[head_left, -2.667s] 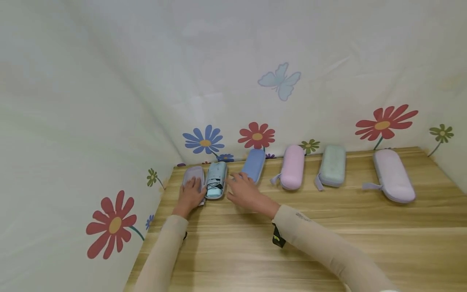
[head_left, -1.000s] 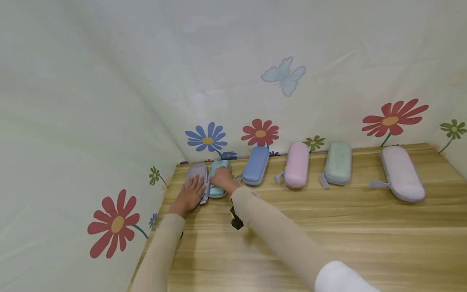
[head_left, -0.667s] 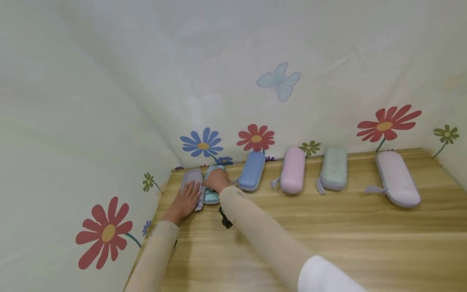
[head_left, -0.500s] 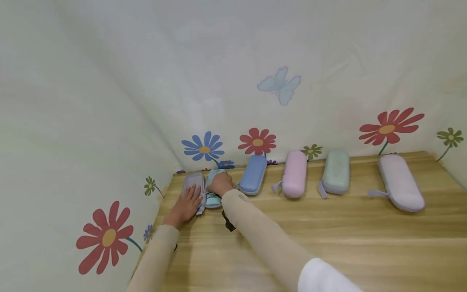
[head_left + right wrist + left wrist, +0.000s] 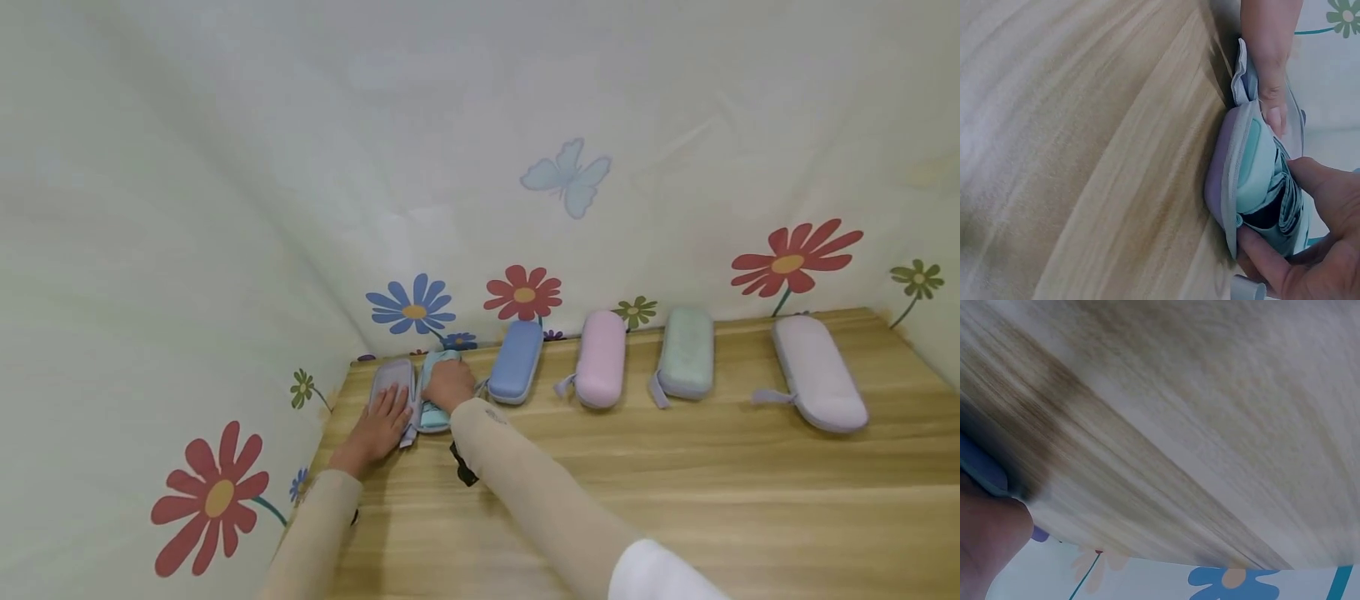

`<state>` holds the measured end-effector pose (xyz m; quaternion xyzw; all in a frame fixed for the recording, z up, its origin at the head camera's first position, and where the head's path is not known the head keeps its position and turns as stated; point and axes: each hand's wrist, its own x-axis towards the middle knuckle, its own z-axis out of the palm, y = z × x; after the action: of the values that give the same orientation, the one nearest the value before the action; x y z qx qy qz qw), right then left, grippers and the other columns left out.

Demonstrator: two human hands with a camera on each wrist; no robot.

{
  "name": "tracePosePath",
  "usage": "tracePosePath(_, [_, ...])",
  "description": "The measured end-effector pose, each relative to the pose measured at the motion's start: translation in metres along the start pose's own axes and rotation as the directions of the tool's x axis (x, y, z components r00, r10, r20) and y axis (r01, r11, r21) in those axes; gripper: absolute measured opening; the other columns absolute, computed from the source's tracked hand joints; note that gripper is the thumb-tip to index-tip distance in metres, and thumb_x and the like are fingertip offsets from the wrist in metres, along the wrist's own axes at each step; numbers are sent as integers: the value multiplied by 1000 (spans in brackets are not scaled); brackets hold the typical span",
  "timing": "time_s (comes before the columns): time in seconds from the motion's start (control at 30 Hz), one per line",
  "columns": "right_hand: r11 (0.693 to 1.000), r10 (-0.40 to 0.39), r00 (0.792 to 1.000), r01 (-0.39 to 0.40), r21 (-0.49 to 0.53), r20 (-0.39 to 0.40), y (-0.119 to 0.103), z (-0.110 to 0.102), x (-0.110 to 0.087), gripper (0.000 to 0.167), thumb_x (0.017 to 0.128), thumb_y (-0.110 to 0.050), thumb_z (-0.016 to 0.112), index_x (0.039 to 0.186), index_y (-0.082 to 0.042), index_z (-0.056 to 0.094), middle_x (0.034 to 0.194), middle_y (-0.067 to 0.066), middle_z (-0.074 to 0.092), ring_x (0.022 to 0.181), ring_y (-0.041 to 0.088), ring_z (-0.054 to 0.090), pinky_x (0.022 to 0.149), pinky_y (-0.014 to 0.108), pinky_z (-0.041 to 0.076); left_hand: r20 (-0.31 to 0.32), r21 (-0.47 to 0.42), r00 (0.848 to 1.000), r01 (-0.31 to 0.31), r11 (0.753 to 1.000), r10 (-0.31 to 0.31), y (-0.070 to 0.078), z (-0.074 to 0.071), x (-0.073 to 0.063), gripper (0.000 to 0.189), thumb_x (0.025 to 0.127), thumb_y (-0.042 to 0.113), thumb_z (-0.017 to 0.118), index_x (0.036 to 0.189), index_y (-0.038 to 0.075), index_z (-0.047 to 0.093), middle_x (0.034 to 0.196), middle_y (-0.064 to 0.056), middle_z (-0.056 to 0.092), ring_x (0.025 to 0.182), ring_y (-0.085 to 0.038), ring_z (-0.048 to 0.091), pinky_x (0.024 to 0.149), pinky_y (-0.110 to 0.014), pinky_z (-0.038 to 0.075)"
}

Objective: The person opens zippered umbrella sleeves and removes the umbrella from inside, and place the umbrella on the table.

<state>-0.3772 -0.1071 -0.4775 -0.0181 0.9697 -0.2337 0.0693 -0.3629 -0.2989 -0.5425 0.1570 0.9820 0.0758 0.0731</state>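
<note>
A lilac zip case (image 5: 392, 374) lies unfolded at the left end of the table. In its right half sits a teal compact umbrella (image 5: 1257, 164), with gathered folds of fabric along its side. My right hand (image 5: 448, 384) grips the umbrella; in the right wrist view the thumb presses the folds and the fingers reach round the side by the case rim. My left hand (image 5: 381, 423) rests with straight fingers on the case's left half. The left wrist view has mostly table, with a bit of hand (image 5: 991, 534) at the left edge.
Right of the unfolded case stand a blue case (image 5: 516, 360), a pink case (image 5: 602, 358), a green case (image 5: 687, 352) and a pale lilac case (image 5: 819, 372), all zipped up along the table's back edge. A flowered sheet (image 5: 465, 200) hangs close behind and at left.
My right hand has come left from in front of the blue case and taken hold of the umbrella. The left hand stays on the unfolded case. The head view shifts slightly.
</note>
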Motion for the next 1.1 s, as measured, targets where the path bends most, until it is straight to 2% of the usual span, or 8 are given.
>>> tracePosePath(0.23, [999,13,999,-12,45,-30,1,9,10,50,86,-48,78,116,-7,73,114,10,70,97,24,69,75,38,58,-4,14,1000,9,1000,-9,0,-3,-4,62,112,42,21,163,7,16,169,-20,10,154,-43,6,118,-68,10])
tracePosePath(0.37, [996,9,1000,-8,90,-11,4,7,11,51,85,-48,78,115,-7,73,111,10,71,93,24,69,75,37,58,-14,24,1000,7,1000,-7,0,-1,-7,63,112,43,19,163,7,15,169,-20,9,154,-43,6,118,-67,10])
tracePosePath(0.47, [992,-8,1000,10,126,-14,8,2,9,57,85,-48,77,120,-4,71,116,13,69,97,27,68,79,39,57,-34,42,999,6,999,-4,2,1,-8,62,112,42,19,163,7,17,169,-20,12,154,-43,9,119,-66,12])
tracePosePath(0.53, [987,-11,1000,13,161,-14,11,0,8,65,86,-48,76,129,-1,65,123,16,67,102,29,68,83,40,57,-34,52,999,8,999,-6,3,0,-8,62,112,42,19,163,7,17,169,-20,12,154,-42,9,119,-65,13])
tracePosePath(0.63, [972,-9,1000,13,236,-20,17,-2,8,85,86,-48,77,145,7,48,134,20,62,110,31,66,90,41,56,-30,59,999,14,998,-13,4,0,-5,61,112,42,20,164,9,17,169,-19,13,154,-42,11,120,-63,14])
tracePosePath(0.77, [939,-29,999,40,341,-38,22,-6,7,106,84,-48,78,155,11,26,143,24,55,119,34,63,96,40,53,-52,89,998,23,996,-19,1,4,0,61,112,43,21,164,10,19,168,-18,15,154,-41,13,120,-61,17])
tracePosePath(0.93, [903,-75,996,84,422,-38,19,-21,-7,108,84,-46,78,157,9,20,140,25,57,117,35,64,93,43,54,-40,118,999,-14,993,19,-6,5,9,62,112,42,16,163,7,18,168,-20,14,154,-42,12,120,-62,17])
tracePosePath(1.1, [890,-175,985,164,425,-14,19,-33,-31,98,83,-44,80,153,5,33,133,20,61,110,31,65,88,40,55,-1,125,1000,-8,992,8,-10,-2,15,63,111,38,14,162,1,18,169,-21,9,155,-41,8,120,-62,14])
